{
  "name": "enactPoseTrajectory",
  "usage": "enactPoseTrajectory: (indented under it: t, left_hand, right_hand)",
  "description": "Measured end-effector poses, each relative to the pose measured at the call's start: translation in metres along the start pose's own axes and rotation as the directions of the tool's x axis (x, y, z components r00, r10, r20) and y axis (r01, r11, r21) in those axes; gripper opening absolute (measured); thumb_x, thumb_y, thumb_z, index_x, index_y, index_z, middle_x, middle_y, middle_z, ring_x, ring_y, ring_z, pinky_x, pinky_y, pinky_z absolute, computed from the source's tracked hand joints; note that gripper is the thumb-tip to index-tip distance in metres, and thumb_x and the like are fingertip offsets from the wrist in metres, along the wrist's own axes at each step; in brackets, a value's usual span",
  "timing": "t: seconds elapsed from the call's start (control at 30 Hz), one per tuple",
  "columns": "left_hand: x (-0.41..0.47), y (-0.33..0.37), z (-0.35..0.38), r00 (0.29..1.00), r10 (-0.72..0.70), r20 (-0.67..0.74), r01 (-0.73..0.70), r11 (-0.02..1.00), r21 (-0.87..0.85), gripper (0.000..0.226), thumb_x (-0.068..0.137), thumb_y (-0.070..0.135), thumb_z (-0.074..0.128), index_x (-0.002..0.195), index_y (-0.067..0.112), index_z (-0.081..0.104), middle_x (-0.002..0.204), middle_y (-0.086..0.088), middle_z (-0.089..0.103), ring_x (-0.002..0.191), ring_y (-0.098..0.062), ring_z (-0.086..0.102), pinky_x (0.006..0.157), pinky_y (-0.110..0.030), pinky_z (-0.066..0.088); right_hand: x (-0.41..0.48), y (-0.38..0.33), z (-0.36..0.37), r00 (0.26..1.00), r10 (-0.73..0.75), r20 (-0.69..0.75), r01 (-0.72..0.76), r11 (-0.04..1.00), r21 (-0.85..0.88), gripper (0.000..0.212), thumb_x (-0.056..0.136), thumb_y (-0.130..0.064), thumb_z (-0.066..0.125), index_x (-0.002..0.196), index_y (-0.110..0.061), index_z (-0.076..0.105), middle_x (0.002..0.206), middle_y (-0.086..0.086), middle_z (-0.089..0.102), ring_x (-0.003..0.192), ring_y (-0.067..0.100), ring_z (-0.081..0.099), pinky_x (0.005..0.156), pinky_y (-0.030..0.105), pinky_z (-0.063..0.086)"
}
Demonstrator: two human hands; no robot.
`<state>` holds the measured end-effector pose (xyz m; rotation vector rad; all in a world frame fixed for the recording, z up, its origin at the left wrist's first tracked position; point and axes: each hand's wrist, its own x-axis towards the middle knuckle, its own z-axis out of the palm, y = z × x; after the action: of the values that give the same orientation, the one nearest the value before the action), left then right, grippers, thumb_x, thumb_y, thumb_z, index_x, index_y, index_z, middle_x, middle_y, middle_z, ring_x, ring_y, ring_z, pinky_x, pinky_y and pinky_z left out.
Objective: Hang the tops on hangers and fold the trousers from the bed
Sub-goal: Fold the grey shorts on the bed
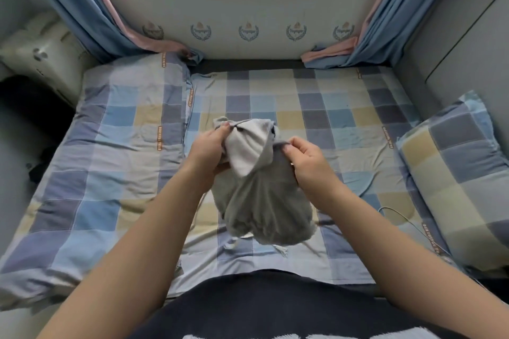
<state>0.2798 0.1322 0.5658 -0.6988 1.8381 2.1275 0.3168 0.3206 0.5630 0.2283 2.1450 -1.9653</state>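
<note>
A grey garment [261, 201] with a paler lining and a drawstring hangs bunched above the middle of the bed [330, 107]. I cannot tell whether it is a top or trousers. My left hand [209, 146] pinches its upper edge on the left. My right hand [305, 159] grips the edge on the right. The lower part sags toward the checked sheet, and its cord ends trail on the sheet near the front edge.
A folded checked quilt [110, 146] covers the bed's left side. A checked pillow [454, 173] lies at the right. Blue and pink curtains [91, 14] hang at both back corners. A thin cable [399, 215] runs across the sheet at the right. A wardrobe panel [468, 44] stands on the right.
</note>
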Motion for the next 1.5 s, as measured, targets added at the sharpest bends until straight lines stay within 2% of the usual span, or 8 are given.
enactPoseTrajectory:
  t: [0.17, 0.27, 0.43, 0.67, 0.83, 0.97, 1.3, 1.5]
  left_hand:
    - [-0.003, -0.025, -0.004, 0.978, 0.046, 0.202, -0.032, 0.997, -0.074, 0.053, 0.093, 0.063, 0.051, 0.131, 0.028, 0.058, 0.125, 0.002, 0.069, 0.116, -0.018, 0.065, 0.102, -0.045, 0.052]
    - [-0.013, -0.04, 0.001, 0.949, 0.167, 0.268, -0.196, 0.977, 0.087, 0.062, 0.079, 0.064, 0.069, 0.132, 0.035, 0.053, 0.128, 0.005, 0.065, 0.113, -0.012, 0.065, 0.092, -0.035, 0.055]
    - [-0.018, -0.071, 0.014, 0.879, 0.157, 0.451, -0.329, 0.884, 0.333, 0.061, 0.067, 0.053, 0.082, 0.12, 0.032, 0.061, 0.113, 0.013, 0.07, 0.102, 0.0, 0.067, 0.082, -0.022, 0.057]
    - [0.008, -0.086, 0.03, 0.918, 0.289, 0.27, -0.394, 0.722, 0.569, 0.017, 0.101, 0.021, 0.054, 0.094, 0.012, 0.066, 0.085, -0.003, 0.069, 0.08, -0.021, 0.063, 0.076, -0.044, 0.053]
    - [0.013, -0.061, 0.023, 0.938, 0.325, 0.117, -0.343, 0.836, 0.428, 0.028, 0.102, 0.02, 0.052, 0.085, -0.002, 0.057, 0.069, -0.004, 0.054, 0.062, -0.013, 0.048, 0.062, -0.036, 0.041]
    - [0.006, -0.045, 0.03, 0.97, 0.204, 0.128, -0.23, 0.945, 0.233, 0.024, 0.103, 0.021, 0.054, 0.089, 0.01, 0.069, 0.087, -0.013, 0.071, 0.081, -0.023, 0.066, 0.08, -0.041, 0.055]
    - [-0.009, -0.033, 0.018, 0.973, 0.079, 0.218, -0.113, 0.982, 0.152, 0.026, 0.101, 0.03, 0.06, 0.098, 0.006, 0.069, 0.082, -0.009, 0.069, 0.077, -0.022, 0.066, 0.068, -0.032, 0.056]
    - [-0.018, -0.034, -0.003, 0.9, 0.272, 0.34, -0.409, 0.795, 0.448, 0.05, 0.081, 0.064, 0.066, 0.117, 0.031, 0.056, 0.103, 0.0, 0.071, 0.089, -0.001, 0.068, 0.076, -0.019, 0.053]
  right_hand:
    - [0.01, -0.022, -0.002, 0.983, 0.165, -0.082, -0.144, 0.967, 0.212, 0.023, 0.104, -0.018, 0.051, 0.088, -0.008, 0.065, 0.092, 0.016, 0.063, 0.087, 0.028, 0.062, 0.083, 0.047, 0.055]
    - [0.011, -0.032, -0.003, 0.979, 0.19, -0.076, -0.153, 0.927, 0.343, 0.022, 0.105, -0.014, 0.049, 0.086, -0.009, 0.06, 0.081, 0.011, 0.061, 0.071, 0.019, 0.063, 0.063, 0.032, 0.057]
    - [0.016, -0.059, -0.007, 0.976, 0.217, -0.015, -0.163, 0.777, 0.608, 0.033, 0.106, -0.017, 0.045, 0.131, 0.002, 0.055, 0.114, 0.02, 0.067, 0.101, 0.028, 0.068, 0.08, 0.037, 0.06]
    - [0.027, -0.072, -0.026, 0.984, 0.173, -0.05, -0.072, 0.629, 0.774, 0.024, 0.107, -0.013, 0.042, 0.108, 0.002, 0.06, 0.097, 0.017, 0.071, 0.088, 0.024, 0.071, 0.077, 0.035, 0.061]
    - [0.011, -0.017, -0.044, 0.995, -0.006, -0.101, 0.02, 0.99, 0.141, 0.046, 0.097, -0.018, 0.063, 0.14, -0.016, 0.047, 0.133, -0.002, 0.057, 0.124, 0.015, 0.056, 0.102, 0.033, 0.051]
    - [-0.019, 0.037, -0.036, 0.972, 0.006, 0.237, 0.061, 0.96, -0.275, 0.076, 0.085, -0.021, 0.08, 0.149, -0.028, 0.039, 0.135, -0.013, 0.052, 0.118, -0.008, 0.054, 0.094, 0.02, 0.053]
    - [-0.012, 0.038, -0.011, 0.975, -0.155, 0.162, 0.216, 0.844, -0.49, 0.014, 0.1, -0.009, 0.05, 0.095, -0.005, 0.063, 0.083, 0.013, 0.066, 0.077, 0.025, 0.06, 0.079, 0.054, 0.049]
    - [0.011, 0.002, -0.014, 0.962, -0.254, 0.105, 0.273, 0.846, -0.457, 0.021, 0.105, -0.017, 0.044, 0.089, -0.004, 0.046, 0.071, 0.003, 0.045, 0.064, 0.013, 0.041, 0.064, 0.036, 0.037]
